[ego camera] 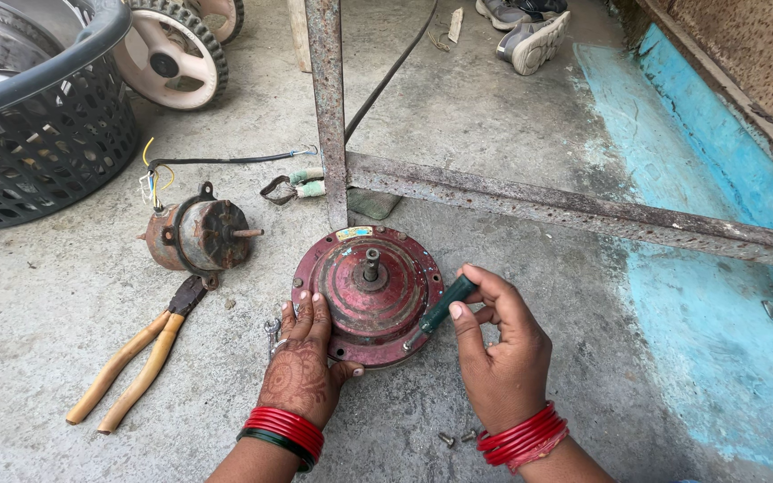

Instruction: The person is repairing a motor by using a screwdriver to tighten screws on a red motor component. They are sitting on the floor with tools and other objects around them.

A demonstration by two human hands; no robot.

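Head view, floor: bare concrete floor (512,116), with a blue-painted strip along my right side.
Red motor housing: round red motor housing (369,293) lies flat on the floor directly in front of me, its short shaft (371,263) pointing up from the centre.
My left hand: left hand (304,358) rests on the near-left rim of the housing, fingers spread over the edge and pressing it down; it grips nothing else.
My right hand: right hand (501,349) is closed around the green handle of a screwdriver (438,311), the blade angled down to the housing's right rim.
Screws: two small loose screws (456,438) lie on the floor just beside my right wrist.
Pliers: pliers (140,358) with tan handles lie on the floor to the left of the housing, well clear of it.
Second motor: a rusty smaller motor (199,234) with coloured wires sits beyond the pliers.
Frame: a rusted metal frame (539,204) crosses the floor behind the housing.
Basket: dark plastic basket (46,134) stands at far left.
Wheel: a white wheel (172,54) lies beside it.
Shoes: grey shoes (530,31) at the top.
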